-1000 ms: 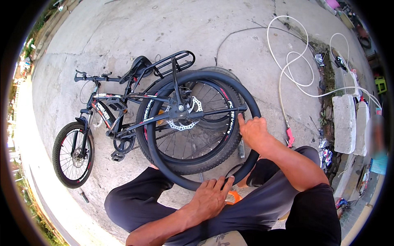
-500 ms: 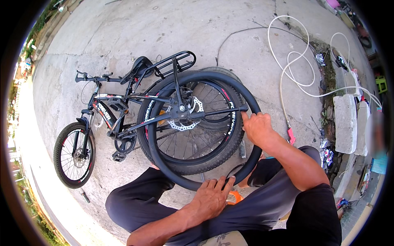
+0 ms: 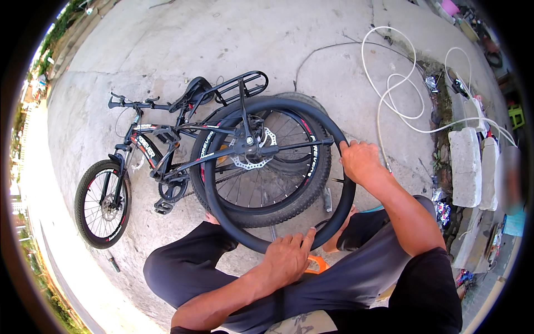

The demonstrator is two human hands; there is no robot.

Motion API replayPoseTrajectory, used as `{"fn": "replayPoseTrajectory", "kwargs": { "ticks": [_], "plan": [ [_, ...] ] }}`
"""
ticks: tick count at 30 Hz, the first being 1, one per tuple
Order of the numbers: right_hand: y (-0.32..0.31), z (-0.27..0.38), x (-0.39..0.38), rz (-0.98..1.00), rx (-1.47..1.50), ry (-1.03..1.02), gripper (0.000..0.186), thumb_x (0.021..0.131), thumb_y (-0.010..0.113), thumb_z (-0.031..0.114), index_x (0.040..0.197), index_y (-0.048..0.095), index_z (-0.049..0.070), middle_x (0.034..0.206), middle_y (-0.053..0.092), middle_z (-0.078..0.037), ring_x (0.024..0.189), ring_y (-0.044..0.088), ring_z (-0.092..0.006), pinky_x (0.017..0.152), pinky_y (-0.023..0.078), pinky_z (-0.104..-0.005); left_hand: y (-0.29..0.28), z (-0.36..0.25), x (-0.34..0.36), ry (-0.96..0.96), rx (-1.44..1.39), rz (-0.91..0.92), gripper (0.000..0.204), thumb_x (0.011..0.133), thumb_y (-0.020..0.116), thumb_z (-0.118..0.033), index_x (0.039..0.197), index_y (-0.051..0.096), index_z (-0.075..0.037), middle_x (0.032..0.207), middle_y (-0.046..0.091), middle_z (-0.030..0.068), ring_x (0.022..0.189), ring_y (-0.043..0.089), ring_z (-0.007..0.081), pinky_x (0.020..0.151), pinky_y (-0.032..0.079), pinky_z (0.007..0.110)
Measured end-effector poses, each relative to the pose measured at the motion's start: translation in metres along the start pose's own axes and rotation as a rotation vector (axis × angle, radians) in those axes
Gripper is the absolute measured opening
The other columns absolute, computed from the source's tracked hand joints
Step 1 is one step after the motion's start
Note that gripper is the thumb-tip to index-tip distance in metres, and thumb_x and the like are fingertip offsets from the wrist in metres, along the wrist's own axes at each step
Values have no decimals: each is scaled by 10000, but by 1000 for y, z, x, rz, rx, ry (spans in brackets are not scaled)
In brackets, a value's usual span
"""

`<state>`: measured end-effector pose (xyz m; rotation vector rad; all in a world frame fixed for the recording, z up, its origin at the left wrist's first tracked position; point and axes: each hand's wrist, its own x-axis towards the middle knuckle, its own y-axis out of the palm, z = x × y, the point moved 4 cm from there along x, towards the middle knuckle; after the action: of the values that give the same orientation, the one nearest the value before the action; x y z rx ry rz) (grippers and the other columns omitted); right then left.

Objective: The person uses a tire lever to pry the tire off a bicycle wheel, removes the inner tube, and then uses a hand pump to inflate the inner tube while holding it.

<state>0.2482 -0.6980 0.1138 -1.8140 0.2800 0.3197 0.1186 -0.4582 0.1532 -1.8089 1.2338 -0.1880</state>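
A rounded black inner tube (image 3: 346, 197) stands in front of the bicycle's rear wheel, ringing much of it from my view. My right hand (image 3: 362, 161) grips its right side, fingers curled over the top. At the tube's near edge, my left hand (image 3: 285, 259) holds it, with the index finger stretched along it. A short valve stem (image 3: 337, 180) pokes inward below my right hand. Behind lies the bicycle (image 3: 147, 147) on its side, its knobbly rear tyre (image 3: 278, 218), disc rotor and frame partly overlapped by the tube.
A pale air hose (image 3: 382, 122) loops over the concrete to my right, its end partly behind my right arm. Concrete blocks (image 3: 465, 167) line the right edge. Something orange (image 3: 317, 264) shows beside my left hand. A small dark tool (image 3: 114, 264) lies near the front wheel.
My right hand has changed its hold, fingers now curled around the tube instead of pointing at its inner side. The valve stem has come into sight. The hose's red end is now hidden.
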Motion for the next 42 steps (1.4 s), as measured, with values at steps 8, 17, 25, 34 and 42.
{"fn": "replayPoseTrajectory", "kwargs": {
  "ticks": [8,17,25,34,42],
  "plan": [
    [-19,-2,-9,7,154,50,497,916,657,315,1304,520,36,1046,671,-176,974,677,-385,813,523,-509,-10,4,-9,111,-53,-43,440,835,674,-206,1220,562,-26,905,618,182,850,655,377,742,529,469],
    [47,9,-9,136,492,-10,577,838,685,276,1292,486,-20,971,692,-267,979,668,-434,866,526,-451,-17,-10,-15,-16,-4,512,436,853,683,-383,862,715,52,878,701,201,932,677,378,811,528,475],
    [15,70,-80,159,720,-308,679,812,724,328,1349,494,-17,908,673,-264,861,663,-384,809,516,-437,-27,37,18,-258,255,20,864,850,689,-487,1508,318,-68,1411,485,206,1250,536,390,989,471,501],
    [26,53,-40,263,601,-324,584,952,607,352,1433,482,46,1226,652,-235,1174,606,-377,1002,465,-439,10,82,37,-166,270,117,983,826,730,-461,1583,175,-170,1523,368,206,1301,499,401,1032,467,473],
    [3,29,-24,302,500,-423,454,913,650,368,1154,633,-16,1044,678,-239,1055,626,-413,884,493,-487,-26,79,44,-35,236,-78,924,822,726,-402,1550,245,-98,1572,304,179,1340,460,394,1096,412,461]
  ]
}}
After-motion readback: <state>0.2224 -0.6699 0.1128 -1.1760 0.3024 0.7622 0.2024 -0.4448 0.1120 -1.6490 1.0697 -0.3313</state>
